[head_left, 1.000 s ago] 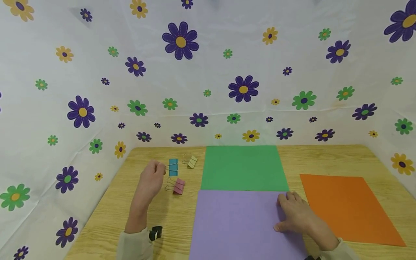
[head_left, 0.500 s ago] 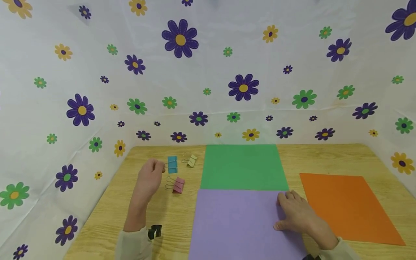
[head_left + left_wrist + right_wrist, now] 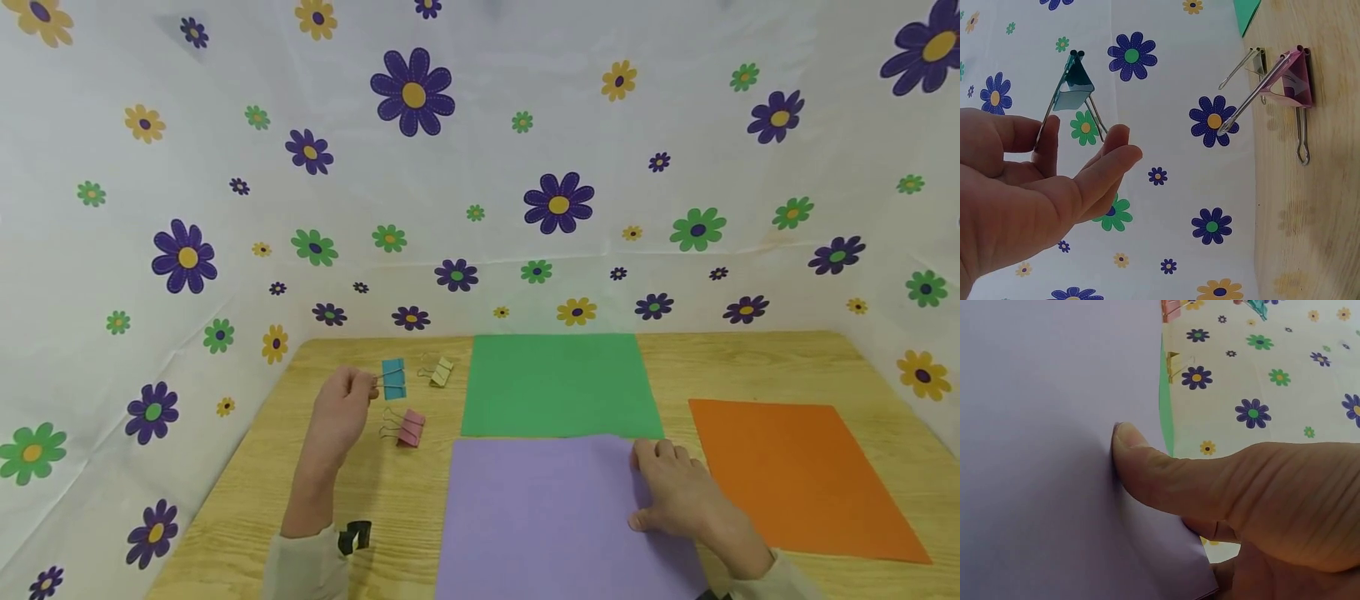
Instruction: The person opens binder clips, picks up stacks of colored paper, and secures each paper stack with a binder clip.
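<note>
My left hand (image 3: 341, 417) pinches a blue binder clip (image 3: 393, 380) by its wire handles. The left wrist view has the clip (image 3: 1075, 87) held up, its handles splayed between thumb and fingers. On the right, my other hand (image 3: 686, 496) grips the far right corner area of a purple sheet (image 3: 555, 517), thumb on top and fingers at the edge. Seen from the right wrist, the thumb presses a crease into the sheet (image 3: 1054, 456) and the other fingers are mostly hidden behind it. The purple sheet's far edge lies along a green sheet (image 3: 558, 385).
A pink binder clip (image 3: 410, 428) stands on the wooden table (image 3: 405, 508) near the left hand, with a yellow one (image 3: 442, 372) farther back. An orange sheet (image 3: 806, 483) lies at the right. A white flowered cloth (image 3: 480, 150) surrounds the back and sides.
The purple sheet's far edge near the right hand has bent up slightly, and that hand has shifted a little left. The left hand and blue binder clip have drifted slightly back and left.
</note>
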`<state>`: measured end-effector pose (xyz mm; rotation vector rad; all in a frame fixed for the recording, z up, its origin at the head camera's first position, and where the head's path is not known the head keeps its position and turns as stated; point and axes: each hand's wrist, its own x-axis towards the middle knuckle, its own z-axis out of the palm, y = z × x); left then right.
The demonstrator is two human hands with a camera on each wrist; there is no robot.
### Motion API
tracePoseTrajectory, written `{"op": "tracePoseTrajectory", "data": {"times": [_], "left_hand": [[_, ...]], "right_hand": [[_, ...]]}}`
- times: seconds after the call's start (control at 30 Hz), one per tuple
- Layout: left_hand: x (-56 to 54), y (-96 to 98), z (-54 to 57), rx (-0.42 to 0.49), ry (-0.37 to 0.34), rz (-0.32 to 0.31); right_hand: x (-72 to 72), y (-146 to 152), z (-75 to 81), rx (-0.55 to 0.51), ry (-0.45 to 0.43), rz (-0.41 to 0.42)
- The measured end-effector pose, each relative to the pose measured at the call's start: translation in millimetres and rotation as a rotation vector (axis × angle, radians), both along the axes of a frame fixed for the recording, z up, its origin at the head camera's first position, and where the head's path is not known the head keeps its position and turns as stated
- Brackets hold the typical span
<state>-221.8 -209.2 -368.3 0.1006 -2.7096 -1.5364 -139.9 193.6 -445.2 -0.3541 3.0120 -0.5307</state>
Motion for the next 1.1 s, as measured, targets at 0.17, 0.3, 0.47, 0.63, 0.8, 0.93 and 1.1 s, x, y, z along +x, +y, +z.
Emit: {"op": "tracePoseTrajectory", "data": {"times": [0.17,0.3,0.47,0.63,0.8,0.93,1.1], "left_hand": [[-1.1,-1.3,-0.9,0.006,-0.013,0.004],[-1.0,-1.2,-0.9,0.014,-0.024,0.006],[0.0,-1.3,-0.4,0.053,-0.022,0.007],[-1.6,-2.0,-1.0,0.112,-0.005,-0.002],[-3.1,-1.7,-1.8,0.118,0.022,0.004],[-3.3,-1.6,-1.4,0.120,0.019,0.005],[-1.5,-1.8,0.2,0.132,0.008,-0.002]], "right_hand": [[-0.1,-0.8,-0.7,-0.080,-0.056,-0.022],[0.2,-0.7,-3.2,-0.140,-0.079,-0.031],[-0.3,-1.7,-3.6,-0.194,-0.062,-0.039],[-1.0,-4.1,-1.7,-0.213,-0.056,-0.047],[-0.1,-4.8,-1.5,-0.210,-0.050,-0.055],[1.2,-3.7,-1.7,-0.194,-0.036,-0.058],[1.5,-3.2,-1.1,-0.199,-0.040,-0.062]]}}
